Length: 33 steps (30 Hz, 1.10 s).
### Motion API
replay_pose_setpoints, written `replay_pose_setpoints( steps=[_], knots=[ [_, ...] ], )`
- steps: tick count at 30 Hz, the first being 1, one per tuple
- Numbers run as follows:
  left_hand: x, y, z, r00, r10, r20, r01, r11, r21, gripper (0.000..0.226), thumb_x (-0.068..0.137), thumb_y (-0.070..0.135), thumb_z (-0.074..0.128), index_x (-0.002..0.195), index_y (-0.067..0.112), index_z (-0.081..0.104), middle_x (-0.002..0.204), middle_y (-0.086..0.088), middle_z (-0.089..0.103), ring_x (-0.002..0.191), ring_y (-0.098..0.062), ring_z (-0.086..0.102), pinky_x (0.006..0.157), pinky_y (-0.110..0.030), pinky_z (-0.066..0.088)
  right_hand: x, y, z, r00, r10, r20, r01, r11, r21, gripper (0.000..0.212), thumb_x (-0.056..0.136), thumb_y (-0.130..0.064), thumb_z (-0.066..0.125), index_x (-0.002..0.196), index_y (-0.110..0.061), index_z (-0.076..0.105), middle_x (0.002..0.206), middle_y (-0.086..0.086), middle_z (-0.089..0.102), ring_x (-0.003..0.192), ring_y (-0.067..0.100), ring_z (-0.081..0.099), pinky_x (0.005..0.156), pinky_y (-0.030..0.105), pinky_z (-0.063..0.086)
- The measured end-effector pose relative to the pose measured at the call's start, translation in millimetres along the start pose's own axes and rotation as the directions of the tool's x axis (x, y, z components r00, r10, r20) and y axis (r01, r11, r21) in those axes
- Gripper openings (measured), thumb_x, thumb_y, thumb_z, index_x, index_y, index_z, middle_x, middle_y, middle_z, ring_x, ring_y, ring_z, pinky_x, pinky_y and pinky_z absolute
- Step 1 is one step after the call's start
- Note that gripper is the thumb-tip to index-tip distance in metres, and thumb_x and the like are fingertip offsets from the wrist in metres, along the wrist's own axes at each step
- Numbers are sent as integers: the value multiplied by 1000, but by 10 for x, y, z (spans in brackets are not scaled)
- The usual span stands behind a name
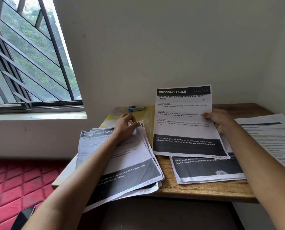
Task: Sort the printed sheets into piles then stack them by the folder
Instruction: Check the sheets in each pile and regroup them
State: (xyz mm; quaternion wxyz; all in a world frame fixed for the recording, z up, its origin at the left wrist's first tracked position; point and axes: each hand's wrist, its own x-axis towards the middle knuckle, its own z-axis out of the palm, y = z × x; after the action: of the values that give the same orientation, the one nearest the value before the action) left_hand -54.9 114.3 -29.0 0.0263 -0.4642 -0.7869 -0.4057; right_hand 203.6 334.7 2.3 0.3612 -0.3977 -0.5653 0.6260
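My right hand (219,119) pinches the right edge of a printed sheet (183,127) headed "DRESSING TABLE" and holds it upright above the table. Under it lies a small pile of sheets (208,170) with a dark band at the bottom. My left hand (126,126) rests on the top corner of a thicker, fanned pile of printed sheets (131,163) at the table's left, its fingers curled at the top right corner. A yellow translucent folder (146,117) lies behind both piles against the wall.
A blue and grey stapler (136,108) sits on the folder's far end. Another printed sheet (271,138) lies at the right edge of the wooden table (204,190). A red quilted mat (22,178) and a dark phone (23,218) lie at the lower left.
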Motion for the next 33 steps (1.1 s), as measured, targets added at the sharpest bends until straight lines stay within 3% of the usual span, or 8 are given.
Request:
replay_pose_setpoints(
  steps=[3,6,10,16,21,25,28,33],
  knots=[
    [-19,10,-20,998,-65,-3,64,990,-126,19,74,24,54,89,14,60,102,-7,57,89,-18,53,69,-18,36,27,4,-14,1000,-6,13,6,1000,3,27,87,4,61,114,1,61,119,23,62,71,24,60,64,42,52],
    [-27,10,-42,998,-63,20,65,985,-157,32,68,29,42,84,14,65,84,2,60,82,-14,53,64,-13,37,58,23,-24,999,-24,20,25,1000,-13,12,86,4,61,95,-4,64,116,22,63,66,22,63,55,36,56],
    [8,-31,-20,999,-36,35,39,995,-91,44,97,35,44,70,11,69,88,-1,62,87,-13,54,71,-21,31,100,42,-39,999,-30,34,31,999,-34,16,84,5,62,83,-11,62,106,19,64,49,14,66,48,34,57],
    [91,-154,46,983,-83,-163,55,984,-171,61,104,33,34,46,19,48,53,3,48,63,-17,45,65,-26,31,21,23,-9,995,-32,92,32,999,1,15,86,3,62,86,-12,62,95,13,66,72,25,66,54,36,58],
    [102,-174,4,938,-205,-279,70,902,-427,62,94,57,30,62,8,50,69,-9,51,70,-17,46,62,-29,34,-57,-26,57,987,-115,111,113,993,24,21,86,3,62,104,-7,63,87,9,67,57,15,68,49,30,57],
    [187,-250,-102,880,-366,-301,91,754,-650,56,102,43,35,56,19,55,63,3,62,82,-25,61,79,-40,46,-131,-124,71,976,-174,131,177,984,-14,22,86,0,63,107,-6,64,96,12,68,72,21,68,58,31,59],
    [208,-223,-232,869,-403,-288,69,674,-735,57,104,37,32,52,17,43,40,10,51,69,-9,65,78,-36,43,-177,-292,111,959,-247,138,258,964,-61,24,85,-2,65,109,-6,64,99,11,69,78,22,68,68,33,59],
    [133,-198,-369,850,-408,-333,0,632,-775,59,106,35,27,50,13,31,33,9,35,55,4,64,65,-27,44,-245,-693,246,903,-403,150,426,888,-172,25,84,-7,67,109,-11,66,104,11,69,86,27,68,83,38,55]
  ],
)
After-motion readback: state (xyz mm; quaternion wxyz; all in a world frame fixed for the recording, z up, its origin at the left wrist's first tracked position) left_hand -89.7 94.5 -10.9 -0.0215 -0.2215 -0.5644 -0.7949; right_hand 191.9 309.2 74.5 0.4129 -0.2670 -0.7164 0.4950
